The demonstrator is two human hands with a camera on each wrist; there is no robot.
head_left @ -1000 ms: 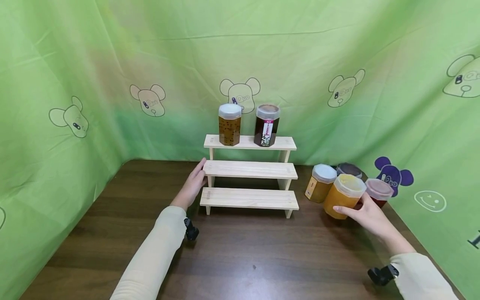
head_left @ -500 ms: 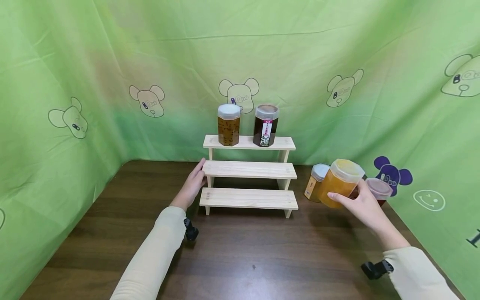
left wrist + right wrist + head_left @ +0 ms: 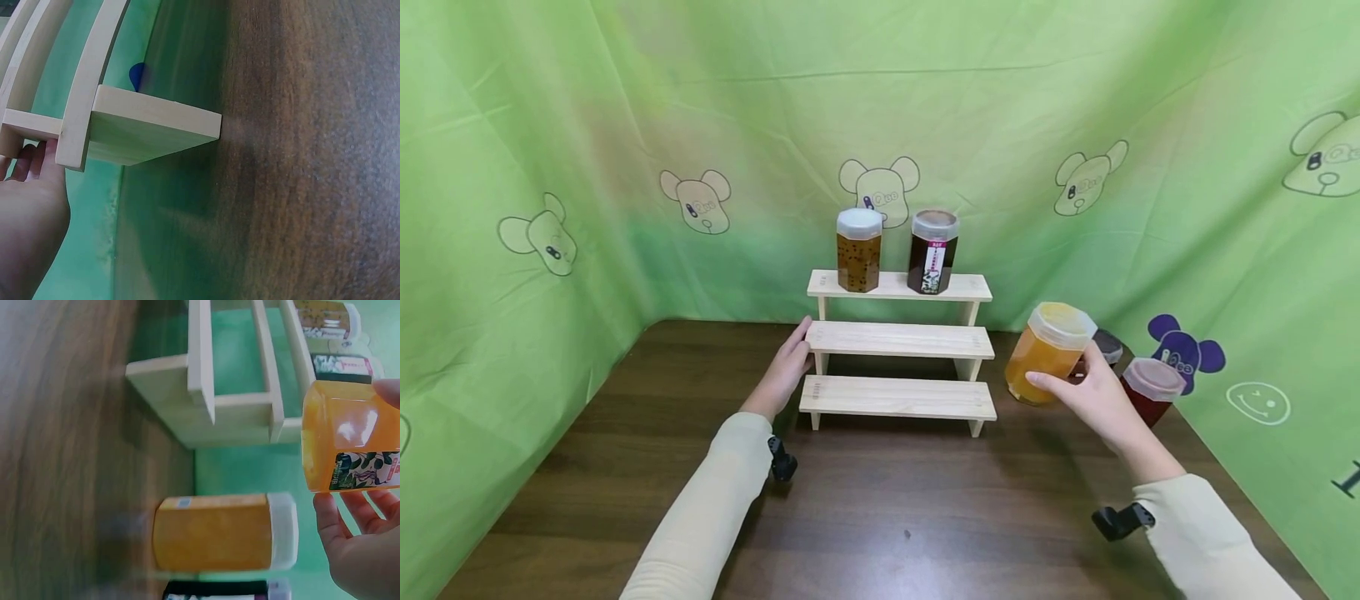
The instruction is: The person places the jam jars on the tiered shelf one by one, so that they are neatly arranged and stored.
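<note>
In the head view, my right hand [image 3: 1097, 396] grips an orange-filled jar [image 3: 1041, 367] with a pale lid. The jar is tilted and held above the table; the right wrist view shows fingers and thumb on opposite sides of it. My left hand [image 3: 784, 371] holds the left end of a three-tier wooden display stand [image 3: 898, 337] at the middle step. In the left wrist view its fingertips are partly hidden behind the wood. Two jars stand on the top step: a brown speckled jar [image 3: 859, 250] and a dark jar [image 3: 933, 252] with a pink-and-white label.
Right of the stand, a dark-lidded jar [image 3: 1107, 346] and a red jar [image 3: 1152, 387] stand on the brown table [image 3: 880, 517]. An amber jar with a white lid [image 3: 212, 531] shows in the right wrist view. Green printed cloth [image 3: 760, 125] encloses the back and sides.
My right hand has lifted the orange jar off the table and carried it left, in front of the amber jar. The left hand stays at the stand.
</note>
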